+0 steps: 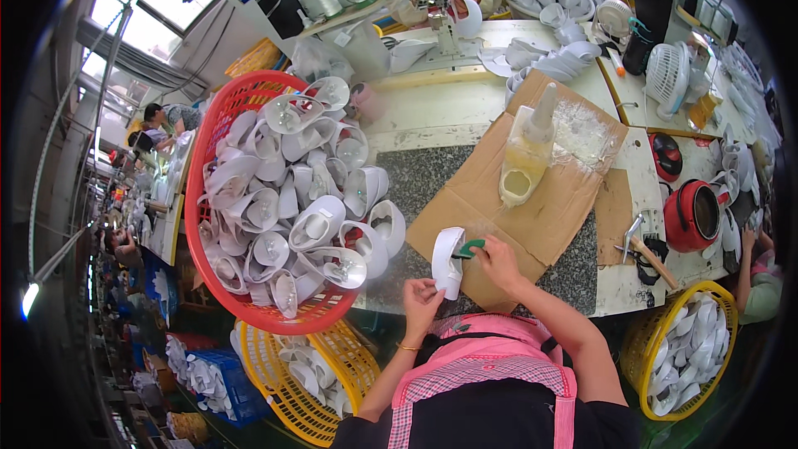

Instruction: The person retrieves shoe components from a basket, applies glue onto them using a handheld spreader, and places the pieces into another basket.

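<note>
A white, curved, band-like piece (446,264), which looks like a shoe part, stands on edge at the near edge of the cardboard. My left hand (422,306) is closed on its lower left end. In my right hand (499,266) a small green flat scraper (470,248) is pinched, its far end at the inner side of the white piece. A cut-open plastic bottle (517,170) with yellowish contents lies beyond my hands on the brown cardboard sheet (474,199). Whitish, glue-like residue (582,137) covers the cardboard's upper right.
Left of my hands, a red plastic basket (195,199) is heaped with similar white pieces. Yellow baskets (287,391) of white pieces stand low on both sides. A hammer (652,262) and a red pot (692,216) are at the right. Beyond the sewing machine (445,33) sits another person.
</note>
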Tool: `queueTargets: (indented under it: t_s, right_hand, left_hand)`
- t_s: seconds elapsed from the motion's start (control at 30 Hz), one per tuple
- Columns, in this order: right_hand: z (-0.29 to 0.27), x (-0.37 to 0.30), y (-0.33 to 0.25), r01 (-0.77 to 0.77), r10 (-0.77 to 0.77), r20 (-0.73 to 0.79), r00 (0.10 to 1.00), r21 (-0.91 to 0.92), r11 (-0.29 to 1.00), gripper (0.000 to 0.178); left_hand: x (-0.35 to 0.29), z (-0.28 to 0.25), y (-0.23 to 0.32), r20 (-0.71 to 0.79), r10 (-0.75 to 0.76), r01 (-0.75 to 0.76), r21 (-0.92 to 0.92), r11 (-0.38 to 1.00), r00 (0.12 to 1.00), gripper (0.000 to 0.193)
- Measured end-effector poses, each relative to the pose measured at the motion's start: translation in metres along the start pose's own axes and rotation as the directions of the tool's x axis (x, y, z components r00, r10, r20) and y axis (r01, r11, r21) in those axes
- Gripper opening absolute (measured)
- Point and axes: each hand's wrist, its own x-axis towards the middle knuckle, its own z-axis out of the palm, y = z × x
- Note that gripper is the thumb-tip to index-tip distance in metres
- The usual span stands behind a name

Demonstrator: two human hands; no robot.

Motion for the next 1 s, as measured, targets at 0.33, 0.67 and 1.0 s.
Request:
queueTargets:
  t_s: [0.33,0.67,1.0]
  right_hand:
    - [-0.011,0.010,-0.010,-0.039,-0.024,-0.237,0.971,-0.260,0.965,0.019]
    - [-0.037,-0.046,-0.006,-0.002,-0.010,-0.015,1.000,-0.639,0.769,0.028]
    - [-0.047,-0.017,-0.010,0.110,-0.075,0.089,0.993,-0.506,0.855,0.023]
  left_hand:
    - [0.008,-0.012,-0.018,-0.015,-0.218,0.218,0.008,0.976,0.976,0.035]
    - [-0.020,-0.046,0.082,-0.238,-0.148,0.045,-0.392,0.919,0.960,0.028]
    - [-0.228,-0.167,0.086,-0.841,-0.202,-0.346,-0.409,0.844,0.502,0.027]
